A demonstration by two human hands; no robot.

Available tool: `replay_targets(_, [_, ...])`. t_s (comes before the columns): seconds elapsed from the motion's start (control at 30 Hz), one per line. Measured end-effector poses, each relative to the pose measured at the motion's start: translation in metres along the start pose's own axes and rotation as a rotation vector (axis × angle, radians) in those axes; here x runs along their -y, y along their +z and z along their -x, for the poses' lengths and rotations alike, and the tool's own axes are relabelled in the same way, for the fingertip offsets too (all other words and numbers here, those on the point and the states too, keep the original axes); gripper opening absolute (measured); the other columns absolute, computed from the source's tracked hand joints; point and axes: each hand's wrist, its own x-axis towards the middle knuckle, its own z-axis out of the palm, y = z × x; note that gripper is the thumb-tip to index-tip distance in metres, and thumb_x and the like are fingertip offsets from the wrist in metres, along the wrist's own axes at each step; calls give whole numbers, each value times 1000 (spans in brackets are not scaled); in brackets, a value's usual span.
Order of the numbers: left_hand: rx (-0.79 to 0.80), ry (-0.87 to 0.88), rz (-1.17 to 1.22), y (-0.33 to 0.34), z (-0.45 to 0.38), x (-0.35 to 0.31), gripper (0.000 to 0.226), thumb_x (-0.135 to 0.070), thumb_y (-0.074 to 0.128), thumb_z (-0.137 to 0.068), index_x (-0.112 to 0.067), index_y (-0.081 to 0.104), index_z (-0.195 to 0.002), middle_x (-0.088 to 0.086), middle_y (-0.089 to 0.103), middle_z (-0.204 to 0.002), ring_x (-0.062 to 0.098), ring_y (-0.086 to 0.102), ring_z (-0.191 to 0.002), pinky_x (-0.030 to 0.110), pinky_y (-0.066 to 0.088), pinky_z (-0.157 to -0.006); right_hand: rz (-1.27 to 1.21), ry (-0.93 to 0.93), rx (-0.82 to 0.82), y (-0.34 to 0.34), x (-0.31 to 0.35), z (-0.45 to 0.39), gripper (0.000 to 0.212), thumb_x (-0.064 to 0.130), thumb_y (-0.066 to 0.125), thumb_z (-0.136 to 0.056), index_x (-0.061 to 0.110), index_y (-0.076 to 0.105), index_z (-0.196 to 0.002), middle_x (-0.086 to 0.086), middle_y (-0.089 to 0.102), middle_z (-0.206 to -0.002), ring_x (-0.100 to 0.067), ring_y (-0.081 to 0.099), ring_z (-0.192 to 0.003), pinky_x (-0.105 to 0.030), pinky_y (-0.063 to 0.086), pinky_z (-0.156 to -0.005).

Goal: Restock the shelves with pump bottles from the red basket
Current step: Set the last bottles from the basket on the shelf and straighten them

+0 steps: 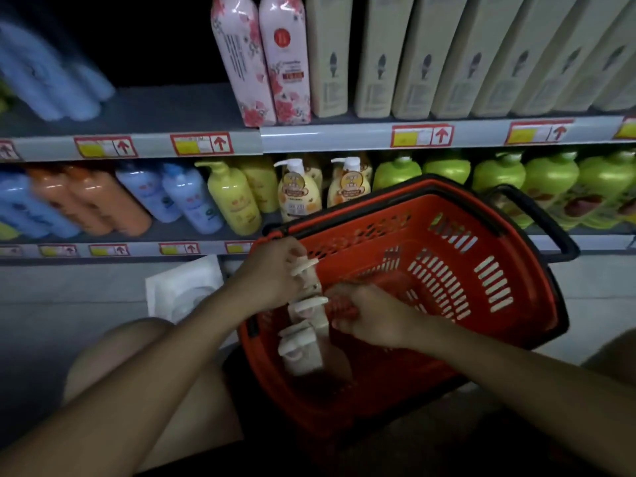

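Pump bottles (pixel 303 342) stand in a row at the left inner wall of the red basket (pixel 481 270), between the two hands. The left hand (pixel 272 273) grips the pump head of the farthest bottle. The right hand (pixel 364 315) curls its fingers just beside the middle bottle; I cannot tell what it holds.

red basket (pixel 457 270): red slotted walls, black rim and black handle (pixel 537 218). pump bottles (pixel 304 342) inside it: cream-white bodies, white pumps. upper shelf: two pink bottles (pixel 261 60) with a red floral pattern; beige cartons (pixel 413 56) with a small dark mark; pale blue bottles (pixel 44 70), blurred. shelf edge (pixel 309 137): grey, with red-bordered yellow-and-white price tags (pixel 421 136) bearing red arrows. lower shelf: blue, orange bottles (pixel 103 201), lavender, yellow bottles (pixel 232 197), cream ones with orange labels, green bottles (pixel 550 177).
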Motion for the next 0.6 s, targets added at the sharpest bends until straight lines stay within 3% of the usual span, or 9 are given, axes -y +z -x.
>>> replay_targets(0.1, [2, 16, -97, 1, -11, 5, 40, -17, 74, -83, -23, 62, -120, -1, 63, -120, 18, 63, -101, 28, 50, -80, 66, -93, 110, 24, 0, -16, 58, 31, 72, -80, 42, 47, -131, 2, 41, -127, -24, 57, -117, -40, 52, -98])
replay_targets(0.2, [39, 9, -106, 4, -12, 9, 35, -13, 69, -86, -23, 62, -119, -3, 64, -118, 14, 60, -93, 25, 48, -79, 264, -203, 152, 34, 14, -23, 64, 42, 76, -74, 44, 45, -130, 4, 32, -133, -25, 46, -124, -44, 54, -92])
replay_targets(0.3, [61, 3, -95, 3, -13, 15, 37, -4, 63, -85, -22, 62, -118, -3, 66, -116, 12, 61, -90, 17, 43, -68, 239, -271, 256, 41, 23, -22, 62, 36, 77, -75, 42, 50, -131, 4, 39, -135, -23, 47, -124, -43, 54, -92])
replay_targets(0.43, [85, 8, -92, 2, -14, 10, 35, -7, 64, -86, -26, 62, -116, -4, 64, -118, 14, 63, -97, 20, 46, -72, 143, -340, 97, 53, 16, -20, 33, 38, 66, -87, 38, 61, -119, 9, 58, -121, -16, 56, -119, -38, 53, -91])
replay_targets(0.6, [69, 40, -51, -2, -20, -8, 31, -6, 60, -90, -29, 64, -112, -7, 63, -113, 10, 62, -99, 18, 48, -72, 82, -299, 81, 33, -9, -13, 33, 32, 69, -83, 35, 61, -114, 10, 67, -121, -15, 61, -116, -39, 53, -95])
